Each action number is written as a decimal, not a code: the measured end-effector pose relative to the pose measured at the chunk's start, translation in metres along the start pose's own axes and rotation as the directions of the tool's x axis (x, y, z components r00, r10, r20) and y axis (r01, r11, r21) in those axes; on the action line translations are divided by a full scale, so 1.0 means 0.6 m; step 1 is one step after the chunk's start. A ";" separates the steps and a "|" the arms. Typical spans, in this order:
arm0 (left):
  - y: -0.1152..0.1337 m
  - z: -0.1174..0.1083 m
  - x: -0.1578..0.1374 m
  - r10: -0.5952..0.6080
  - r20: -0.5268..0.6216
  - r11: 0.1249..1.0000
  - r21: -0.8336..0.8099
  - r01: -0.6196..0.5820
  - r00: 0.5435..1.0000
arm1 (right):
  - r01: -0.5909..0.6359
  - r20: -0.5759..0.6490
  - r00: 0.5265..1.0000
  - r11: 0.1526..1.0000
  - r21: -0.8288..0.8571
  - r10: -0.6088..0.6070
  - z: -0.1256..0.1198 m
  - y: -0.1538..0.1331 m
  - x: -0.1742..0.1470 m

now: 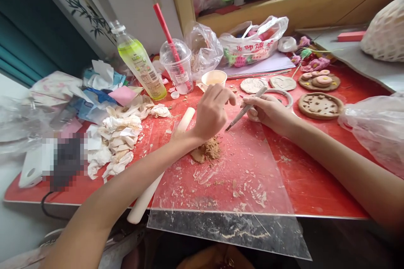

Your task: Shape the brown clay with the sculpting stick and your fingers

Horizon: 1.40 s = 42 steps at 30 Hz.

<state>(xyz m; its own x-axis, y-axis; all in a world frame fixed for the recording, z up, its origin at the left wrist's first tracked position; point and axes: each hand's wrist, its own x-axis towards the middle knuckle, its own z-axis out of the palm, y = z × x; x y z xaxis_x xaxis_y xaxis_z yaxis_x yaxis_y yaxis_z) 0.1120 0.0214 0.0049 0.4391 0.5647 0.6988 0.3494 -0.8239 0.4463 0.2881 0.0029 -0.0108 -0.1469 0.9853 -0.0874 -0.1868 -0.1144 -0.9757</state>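
My right hand [268, 111] grips a slim, pen-shaped grey tool [242, 112], its dark tip slanting down to the left over a clear plastic sheet [249, 159]. To its left, my left hand [212, 111] hangs with curled fingers; whatever they may hold is hidden. Just below that hand, a crumbly heap of brown clay [211, 150] lies on the sheet among scraps and smears. A white rolling pin [143, 201] passes beneath my left forearm. Beyond my hands stands a paper cup [214, 78], and a pale ring [287, 97] lies behind my right hand.
Crumpled tissues [116, 141] heap up at left on the red table [315, 176]. A bottle [139, 63] and a plastic cup [176, 65] with a red straw stand behind. Clay discs [282, 83], a spotted clay dish [320, 106] and a plastic bag [378, 126] lie at right.
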 end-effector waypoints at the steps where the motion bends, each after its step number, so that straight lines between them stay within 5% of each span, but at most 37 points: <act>1: -0.003 0.003 -0.001 -0.025 -0.013 1.000 0.014 0.025 1.000 | 0.001 0.007 1.000 1.000 -0.004 -0.001 0.000 0.000 0.000; 6: -0.005 -0.001 -0.001 -0.076 -0.026 0.995 0.062 0.077 0.997 | 0.007 -0.004 1.000 1.000 0.001 -0.007 0.000 0.002 0.001; 13: -0.014 0.000 -0.009 -0.130 -0.202 0.982 0.109 0.154 0.971 | 0.049 -0.033 0.998 0.999 -0.004 -0.049 0.002 0.010 0.003; 18: -0.019 0.004 -0.015 -0.116 -0.280 0.938 0.283 0.197 0.953 | 0.102 -0.091 0.991 0.995 0.011 -0.100 0.005 0.018 0.005; 23: -0.017 0.011 -0.019 0.094 -0.135 0.830 0.558 -0.003 0.986 | 0.154 -0.112 0.983 0.986 0.064 -0.147 0.011 0.018 0.003; 30: -0.007 0.004 -0.012 0.302 0.151 0.771 0.541 -0.334 0.941 | 0.139 -0.113 0.986 0.973 0.185 -0.119 0.007 0.009 0.004; 32: 0.015 -0.001 -0.011 0.376 0.279 0.733 0.494 -0.468 0.884 | 0.118 -0.108 0.989 0.969 0.219 -0.096 0.006 0.007 0.005; 35: 0.079 -0.005 -0.025 0.500 0.514 0.665 0.289 -0.689 0.698 | 0.092 -0.108 0.992 0.960 0.264 -0.065 0.004 0.006 0.005; 39: 0.181 -0.006 -0.070 0.604 0.604 0.680 -0.052 -0.731 0.520 | 0.101 -0.091 0.993 0.953 0.287 -0.078 0.004 0.005 0.005; 42: 0.221 -0.008 -0.098 0.664 0.628 0.618 -0.155 -0.771 0.406 | 0.091 -0.104 0.993 0.956 0.278 -0.064 0.005 0.002 0.005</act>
<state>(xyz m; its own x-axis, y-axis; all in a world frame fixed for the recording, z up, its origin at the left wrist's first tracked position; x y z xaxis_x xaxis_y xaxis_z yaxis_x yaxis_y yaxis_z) 0.1287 -0.1214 0.0259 0.9300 -0.2875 0.2291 -0.2508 -0.9518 -0.1764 0.2848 0.0051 -0.0118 -0.0333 0.9984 -0.0451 -0.4621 -0.0554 -0.8851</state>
